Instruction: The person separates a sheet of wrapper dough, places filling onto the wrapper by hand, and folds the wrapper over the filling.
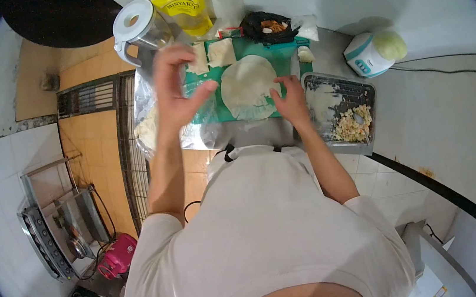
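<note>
A thin round sheet of dough [248, 85] lies on the green board [286, 53], its lower edge looking ragged. My right hand [291, 101] is at the sheet's right edge, thumb and fingers apart, at or just above the dough. Raised over the board's left side, my left hand [174, 91] is slightly blurred, its thumb spread from the fingers and nothing visible in it. Behind it sit a folded dough piece [199, 61] and a squarish dough packet [221, 52]. Clear plastic [203, 132] and a paler dough mass [146, 130] lie at the left, partly hidden by my left arm.
To the right stands a dark metal tray [334, 82] with chopped filling [351, 127] and a spoon. Along the back are a lidded pitcher [143, 26], a yellow oil pouch [185, 12] and a black bag [261, 21] with reddish contents. A white-and-teal appliance [366, 55] stands far right.
</note>
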`<state>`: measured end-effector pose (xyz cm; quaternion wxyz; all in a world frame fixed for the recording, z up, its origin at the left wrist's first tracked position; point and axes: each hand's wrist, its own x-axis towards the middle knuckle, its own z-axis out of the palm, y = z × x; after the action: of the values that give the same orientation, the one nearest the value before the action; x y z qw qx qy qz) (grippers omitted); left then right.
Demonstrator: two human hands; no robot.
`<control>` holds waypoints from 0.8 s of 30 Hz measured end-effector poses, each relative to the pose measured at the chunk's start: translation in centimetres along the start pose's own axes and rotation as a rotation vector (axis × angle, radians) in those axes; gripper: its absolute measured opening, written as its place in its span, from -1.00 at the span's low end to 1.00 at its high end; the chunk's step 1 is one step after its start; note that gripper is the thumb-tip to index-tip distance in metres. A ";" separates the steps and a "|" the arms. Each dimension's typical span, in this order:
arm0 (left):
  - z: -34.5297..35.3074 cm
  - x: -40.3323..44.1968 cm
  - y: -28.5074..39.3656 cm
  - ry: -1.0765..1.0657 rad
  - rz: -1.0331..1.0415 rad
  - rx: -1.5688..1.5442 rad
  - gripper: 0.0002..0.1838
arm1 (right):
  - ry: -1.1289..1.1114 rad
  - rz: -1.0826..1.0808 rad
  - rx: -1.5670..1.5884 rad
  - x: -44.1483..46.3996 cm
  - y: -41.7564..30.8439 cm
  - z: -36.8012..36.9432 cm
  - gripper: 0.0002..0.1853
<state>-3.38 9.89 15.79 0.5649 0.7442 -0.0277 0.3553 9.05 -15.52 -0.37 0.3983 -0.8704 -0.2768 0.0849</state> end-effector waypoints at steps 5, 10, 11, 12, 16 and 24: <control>-2.4 6.5 10.0 0.132 0.482 0.145 -0.72 | 0.033 -0.045 0.084 -2.9 -1.3 -0.2 -0.70; -1.8 5.0 11.9 0.151 0.469 0.020 -0.77 | 0.062 -0.102 0.068 -3.9 -2.3 -0.2 -0.73; -1.1 4.3 12.6 0.162 0.426 0.006 -0.77 | 0.060 -0.099 0.084 -4.1 -2.5 -0.4 -0.73; -0.7 3.7 13.1 0.172 0.385 -0.010 -0.77 | 0.059 -0.099 0.096 -4.2 -2.7 -0.6 -0.74; -0.3 2.6 15.2 0.076 0.291 0.063 -0.74 | 0.025 -0.066 0.133 -4.7 -3.7 -1.4 -0.76; -0.3 -0.2 13.6 0.154 0.169 -0.089 -0.79 | -0.083 0.015 0.314 -4.6 -5.7 -2.1 -0.72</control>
<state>-9.67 5.17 26.85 0.5661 0.6837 -0.0625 0.4562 3.63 -16.36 4.91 0.5170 -0.7951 -0.2700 0.1661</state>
